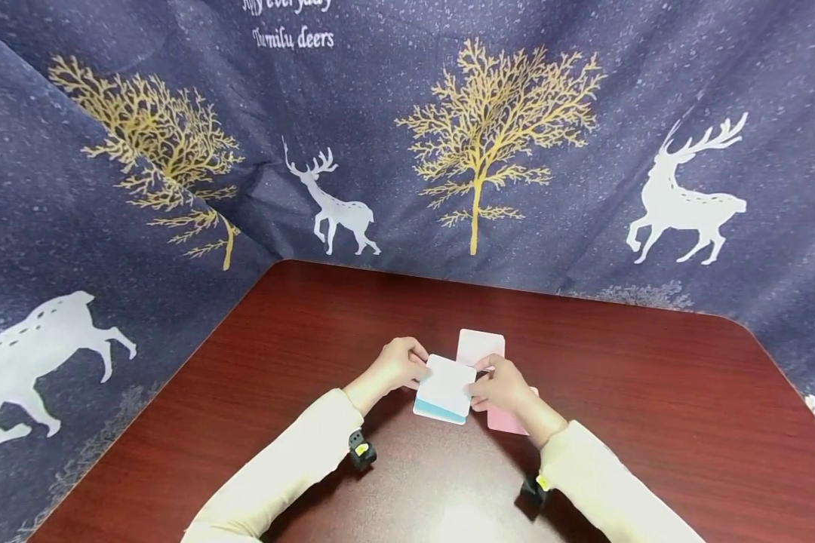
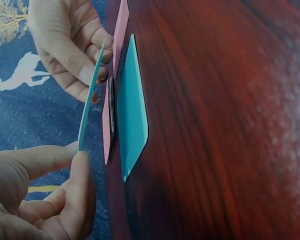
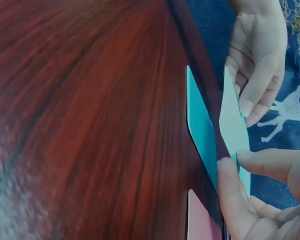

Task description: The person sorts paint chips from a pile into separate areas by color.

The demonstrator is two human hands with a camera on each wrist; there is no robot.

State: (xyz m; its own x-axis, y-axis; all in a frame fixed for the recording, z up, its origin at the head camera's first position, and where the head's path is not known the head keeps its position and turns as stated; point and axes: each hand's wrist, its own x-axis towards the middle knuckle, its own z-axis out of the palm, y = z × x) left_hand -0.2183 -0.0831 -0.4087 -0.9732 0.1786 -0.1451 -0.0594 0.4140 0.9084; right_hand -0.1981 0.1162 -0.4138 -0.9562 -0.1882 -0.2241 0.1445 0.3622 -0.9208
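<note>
A thin card (image 1: 446, 382) with a white upper face is held above the table between both hands. My left hand (image 1: 401, 363) pinches its left edge between thumb and fingers, and my right hand (image 1: 504, 386) pinches the opposite edge. Edge-on in the left wrist view, the held card (image 2: 91, 95) stands apart from a blue card (image 2: 132, 115) lying beneath it. From above, only the front strip of that blue card (image 1: 441, 411) shows. The right wrist view has the right thumb and fingers on either side of the held card (image 3: 232, 115).
A pink card (image 1: 507, 420) lies to the right, partly hidden under the right hand. Behind the held card is a pale pink card (image 1: 481, 345). All lie on a dark red wooden table (image 1: 353, 302), bounded by a blue cloth (image 1: 530, 249) with deer and trees.
</note>
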